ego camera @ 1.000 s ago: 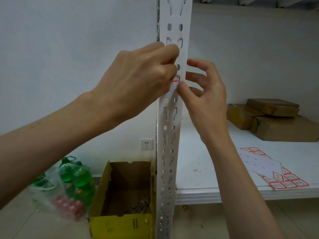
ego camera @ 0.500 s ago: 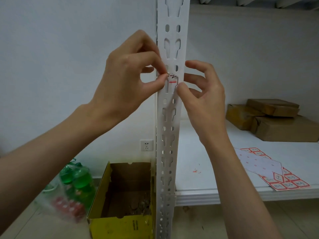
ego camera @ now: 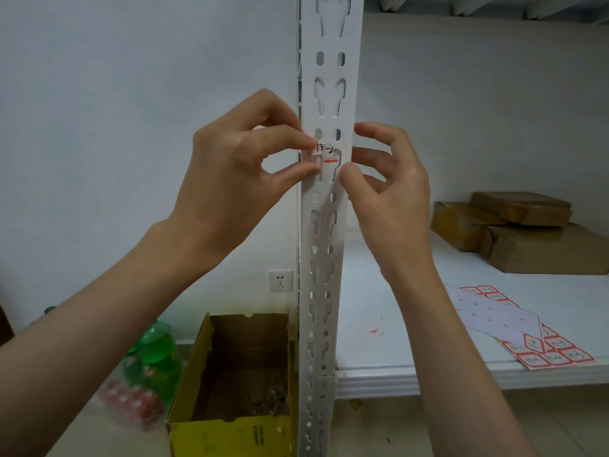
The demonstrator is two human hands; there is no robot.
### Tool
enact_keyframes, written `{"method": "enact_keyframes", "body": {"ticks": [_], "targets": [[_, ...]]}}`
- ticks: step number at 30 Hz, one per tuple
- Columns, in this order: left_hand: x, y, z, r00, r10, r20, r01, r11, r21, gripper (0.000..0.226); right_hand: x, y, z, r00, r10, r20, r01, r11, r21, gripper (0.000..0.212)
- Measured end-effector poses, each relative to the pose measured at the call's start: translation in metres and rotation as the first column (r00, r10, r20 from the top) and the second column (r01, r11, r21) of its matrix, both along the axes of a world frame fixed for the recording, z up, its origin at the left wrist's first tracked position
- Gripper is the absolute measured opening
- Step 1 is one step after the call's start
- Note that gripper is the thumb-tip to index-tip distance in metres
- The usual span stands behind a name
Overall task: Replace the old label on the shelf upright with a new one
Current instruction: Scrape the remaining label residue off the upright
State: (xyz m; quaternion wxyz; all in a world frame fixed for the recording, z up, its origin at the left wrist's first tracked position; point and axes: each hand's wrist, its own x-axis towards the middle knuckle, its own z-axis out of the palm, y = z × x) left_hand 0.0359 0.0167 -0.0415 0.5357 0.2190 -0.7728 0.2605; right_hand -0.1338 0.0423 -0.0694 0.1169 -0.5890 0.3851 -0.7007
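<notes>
Far below the left hand, at the left edge, green bottles (ego camera: 155,351) and red cans (ego camera: 131,400) sit in a clear bag on the floor, with an open yellow cardboard box (ego camera: 230,433) just to their right. The left hand (ego camera: 237,173) is raised against the left edge of the white perforated shelf upright (ego camera: 324,258); its thumb and forefinger are curled toward each other and pinch the left end of the label (ego camera: 328,149), a small white sticker with black handwriting and a red line under it. The label lies across the upright's face between the two hands, partly over a keyhole slot. Right of the upright, the right hand (ego camera: 392,192) has its thumb tip pressed on the upright's right edge just below the label, the other fingers loosely bent and spread behind the post, holding nothing that can be made out. Below that hand, on the white shelf (ego camera: 395,367), lies a sheet of red-bordered labels (ego camera: 553,354); brown parcels (ego camera: 527,232) sit farther right.
</notes>
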Motion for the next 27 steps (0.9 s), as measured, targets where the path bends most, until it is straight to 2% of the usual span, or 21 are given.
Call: {"method": "enact_keyframes", "body": {"ticks": [6,13,27], "targets": [[-0.002,0.0,0.001,0.993,0.086,0.086,-0.071,0.984,-0.166,0.019,0.001,0.0,0.0,1.0,-0.009,-0.005,0.009,1.0,0.003,0.037],[-0.001,-0.005,0.003,0.984,0.128,0.122,-0.093,0.96,-0.265,0.019,0.002,0.001,0.0,1.0,-0.01,0.002,0.01,1.0,0.013,0.037],[-0.006,-0.012,-0.002,0.997,-0.012,-0.074,0.0,0.987,-0.158,0.019,0.0,0.0,0.0,1.0,-0.002,0.008,0.002,1.0,0.015,0.038]]}}
